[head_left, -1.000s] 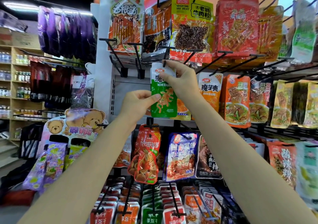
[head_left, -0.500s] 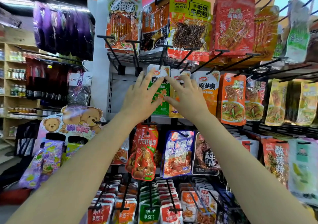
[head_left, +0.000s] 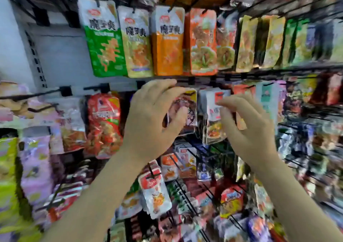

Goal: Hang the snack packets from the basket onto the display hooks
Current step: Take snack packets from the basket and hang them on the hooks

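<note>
Hovering between packets, we judge the green packet [head_left: 104,39] hung at the rack's upper left; our left hand [head_left: 148,123] and right hand [head_left: 250,128] hold nothing, fingers loosely curled. Next we need the basket, unseen.

Two hands are raised, left hand [head_left: 148,123] and right hand [head_left: 248,128]; three white-topped packets hang side by side: one green packet [head_left: 104,43]; one yellow packet [head_left: 137,45]; one orange packet [head_left: 168,43].

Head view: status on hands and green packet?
Left hand and right hand both empty, fingers loosely curled. Green packet hanging on upper row. Nothing blocking it; frame blurred.
</note>
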Demonstrator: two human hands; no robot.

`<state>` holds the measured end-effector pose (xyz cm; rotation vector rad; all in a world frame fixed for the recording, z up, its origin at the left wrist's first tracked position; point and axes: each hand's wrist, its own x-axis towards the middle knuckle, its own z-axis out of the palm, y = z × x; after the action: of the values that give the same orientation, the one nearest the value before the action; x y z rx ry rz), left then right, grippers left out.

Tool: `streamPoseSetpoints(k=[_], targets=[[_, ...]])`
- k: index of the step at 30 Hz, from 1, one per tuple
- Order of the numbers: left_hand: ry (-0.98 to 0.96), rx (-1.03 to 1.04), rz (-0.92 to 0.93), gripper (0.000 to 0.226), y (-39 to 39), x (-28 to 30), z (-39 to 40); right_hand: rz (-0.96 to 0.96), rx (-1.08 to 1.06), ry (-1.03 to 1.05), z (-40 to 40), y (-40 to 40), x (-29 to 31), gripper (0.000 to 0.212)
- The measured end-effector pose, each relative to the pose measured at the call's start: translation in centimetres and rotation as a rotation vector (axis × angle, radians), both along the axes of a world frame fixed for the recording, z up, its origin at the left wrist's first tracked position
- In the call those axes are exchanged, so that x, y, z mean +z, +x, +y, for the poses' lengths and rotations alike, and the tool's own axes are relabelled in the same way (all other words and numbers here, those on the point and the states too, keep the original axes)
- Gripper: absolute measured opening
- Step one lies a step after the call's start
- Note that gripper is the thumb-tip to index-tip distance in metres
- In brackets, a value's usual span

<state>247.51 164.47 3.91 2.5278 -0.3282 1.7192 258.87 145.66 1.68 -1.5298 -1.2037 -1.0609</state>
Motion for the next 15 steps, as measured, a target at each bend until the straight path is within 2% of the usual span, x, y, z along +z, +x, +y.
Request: streamPoseSetpoints(k=[3, 9, 12, 15], targets=[[-0.041, -0.142, 0.25, 0.039, 5.2, -8.5, -5.6, 0.253, -0.18, -0.139, -6.8, 3.4, -9.2, 0.023], [-0.04, -0.221, 0.867, 0.053, 14.6, -25.8, -16.2, 0.796, -0.516, -0.388, -21.8, 8.5, -28.5, 0.043], [-0.042, -0.284, 1.044, 0.059, 17.1, -32.2, -21.2, 1.011, -0.591, -0.458, -27.8, 9.1, -35.9, 0.044], [-0.046, -0.265, 1.256, 0.065, 18.6, -37.0, -25.2, 1.179, -0.655, -0.579, -31.8, 9.7, -40.7, 0.039]])
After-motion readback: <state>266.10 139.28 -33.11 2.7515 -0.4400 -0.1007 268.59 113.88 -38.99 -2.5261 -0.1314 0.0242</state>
